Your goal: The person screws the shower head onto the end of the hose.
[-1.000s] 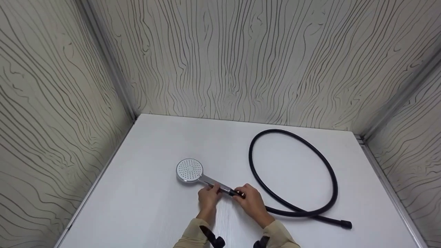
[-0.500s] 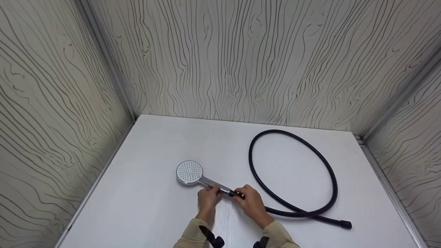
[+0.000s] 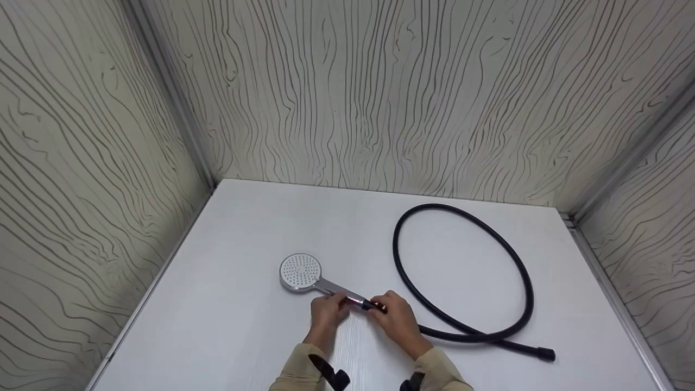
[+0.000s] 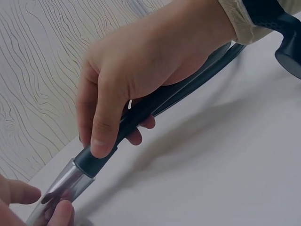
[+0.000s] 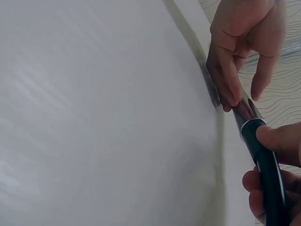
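A chrome hand shower (image 3: 300,271) lies with its white nozzle face up, left of centre in the head view. My left hand (image 3: 327,313) holds its handle near the lower end, thumb and fingers on either side of the chrome (image 4: 63,186) in the left wrist view. My right hand (image 3: 396,319) grips the black end fitting (image 4: 91,162) of a black hose (image 3: 524,282), thumb on top and fingers curled beneath. That fitting sits right against the handle's end, in line with it. In the right wrist view the chrome handle (image 5: 243,115) meets the fitting's rim; the threads are hidden.
The hose runs from under my right hand into a wide loop on the right of the white table (image 3: 239,239). Its other end (image 3: 544,354) points right, towards the table's front right. Wood-grain panels (image 3: 347,98) stand at the back and sides.
Both hands keep their holds in nearly the same place. My left wrist and sleeve have shifted slightly left, and the shower's round face sits a touch lower than a second ago.
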Motion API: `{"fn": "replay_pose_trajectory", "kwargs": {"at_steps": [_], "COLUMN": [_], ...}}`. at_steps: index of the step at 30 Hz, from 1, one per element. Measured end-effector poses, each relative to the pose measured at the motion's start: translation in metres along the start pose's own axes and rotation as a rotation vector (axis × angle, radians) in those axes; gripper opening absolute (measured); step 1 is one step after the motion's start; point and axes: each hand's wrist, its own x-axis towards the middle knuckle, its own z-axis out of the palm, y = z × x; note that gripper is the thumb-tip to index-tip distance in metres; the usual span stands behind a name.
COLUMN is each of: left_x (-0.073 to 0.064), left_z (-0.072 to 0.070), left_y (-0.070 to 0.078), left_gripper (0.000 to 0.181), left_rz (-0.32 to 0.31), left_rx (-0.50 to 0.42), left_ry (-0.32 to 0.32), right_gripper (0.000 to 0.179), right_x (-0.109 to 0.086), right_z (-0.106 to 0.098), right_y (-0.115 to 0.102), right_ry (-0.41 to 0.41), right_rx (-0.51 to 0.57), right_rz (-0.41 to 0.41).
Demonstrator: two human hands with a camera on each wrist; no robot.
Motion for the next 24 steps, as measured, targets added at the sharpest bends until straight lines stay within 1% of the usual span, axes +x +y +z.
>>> {"fn": "replay_pose_trajectory", "kwargs": {"at_steps": [3, 6, 9, 14, 17, 22, 24], "left_x": [0.001, 0.001, -0.001, -0.004, -0.005, -0.006, -0.006], "left_z": [-0.003, -0.007, -0.010, -0.014, -0.016, -0.017, -0.019], "left_y": [0.003, 0.003, 0.003, 0.003, 0.003, 0.005, 0.006], "left_gripper": [0.019, 0.018, 0.017, 0.011, 0.009, 0.011, 0.011], "left_rz": [-0.031, -0.057, -0.070, -0.069, -0.054, -0.035, -0.033], "left_rx": [-0.053, -0.081, -0.090, -0.084, -0.040, 0.069, 0.083], "left_ry": [-0.038, -0.050, -0.049, -0.079, -0.091, -0.097, -0.098], "right_gripper": [0.015, 0.016, 0.016, 0.017, 0.018, 0.020, 0.021], "right_x": [0.000, -0.001, -0.001, -0.003, -0.004, -0.005, -0.005], "right_z": [0.001, 0.001, 0.001, 0.000, -0.001, -0.003, -0.003], "right_y": [0.000, 0.001, 0.001, 0.002, 0.003, 0.005, 0.005], "right_ry": [-0.013, -0.042, -0.070, -0.095, -0.115, -0.122, -0.120], "right_rx": [0.001, 0.013, 0.020, 0.017, 0.016, 0.011, 0.008], "right_rz": [0.009, 0.026, 0.040, 0.048, 0.042, 0.037, 0.038]}}
